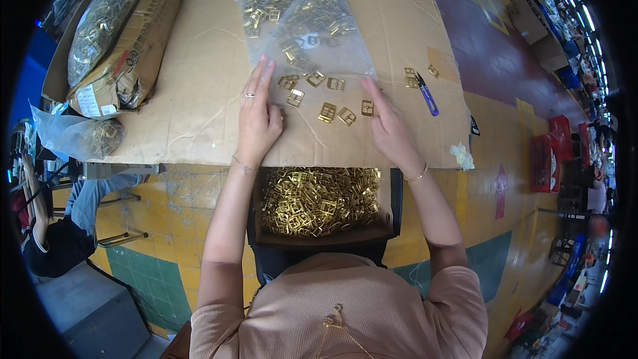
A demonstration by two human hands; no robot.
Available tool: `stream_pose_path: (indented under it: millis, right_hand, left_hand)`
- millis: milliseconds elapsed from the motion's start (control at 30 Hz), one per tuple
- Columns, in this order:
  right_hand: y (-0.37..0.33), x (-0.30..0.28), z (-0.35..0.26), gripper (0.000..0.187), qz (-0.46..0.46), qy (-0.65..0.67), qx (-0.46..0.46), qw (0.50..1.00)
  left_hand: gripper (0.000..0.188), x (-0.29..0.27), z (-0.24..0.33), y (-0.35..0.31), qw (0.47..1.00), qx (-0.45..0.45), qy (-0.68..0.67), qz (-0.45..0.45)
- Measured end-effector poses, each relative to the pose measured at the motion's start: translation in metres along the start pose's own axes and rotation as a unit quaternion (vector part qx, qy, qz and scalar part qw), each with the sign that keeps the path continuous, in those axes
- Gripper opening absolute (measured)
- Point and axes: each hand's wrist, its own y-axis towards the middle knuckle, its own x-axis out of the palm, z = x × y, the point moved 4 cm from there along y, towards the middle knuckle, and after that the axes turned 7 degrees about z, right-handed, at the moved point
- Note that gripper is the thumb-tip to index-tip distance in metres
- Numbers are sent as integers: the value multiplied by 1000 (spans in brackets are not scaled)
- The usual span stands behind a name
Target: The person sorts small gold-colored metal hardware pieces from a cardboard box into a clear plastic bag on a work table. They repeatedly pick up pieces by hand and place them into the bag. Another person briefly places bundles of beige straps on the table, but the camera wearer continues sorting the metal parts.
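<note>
- Gold buckles (319, 193) lie heaped in an open box (397, 203) below and between both hands, nearest the body.
- Left hand (258, 119): released, fingers extended, fingertips at the near-left corner of a clear bag (355, 56); contact pressure cannot be told.
- Right hand (391, 129): released, fingers straight, just beside one of the loose buckles (327, 112).
- Loose buckles: scattered on a cardboard sheet (199, 80), mainly between the hands.
- Blue-handled snips (427, 98): right of the right hand, further buckles near the tip.
- Clear bag: beyond both hands, more buckles inside.
- Carton (156, 33): well left of the left hand and farther out.
</note>
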Motion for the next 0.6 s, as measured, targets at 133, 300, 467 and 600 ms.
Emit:
stream_pose_path:
  millis: [133,300,467,600]
  right_hand:
    - [-11,4,-4,76,-9,65,57,996]
    - [-3,28,-20,63,-86,-66,-62,992]
    - [-23,47,-49,53,-156,-212,-157,952]
    - [-62,49,-77,41,-235,-16,-141,962]
  left_hand:
    - [77,1,-1,0,1000,-4,-1,-2]
    - [78,0,0,0,1000,-9,-5,4]
    - [79,0,0,1,1000,0,-8,4]
    - [79,0,-2,-1,1000,3,-13,6]
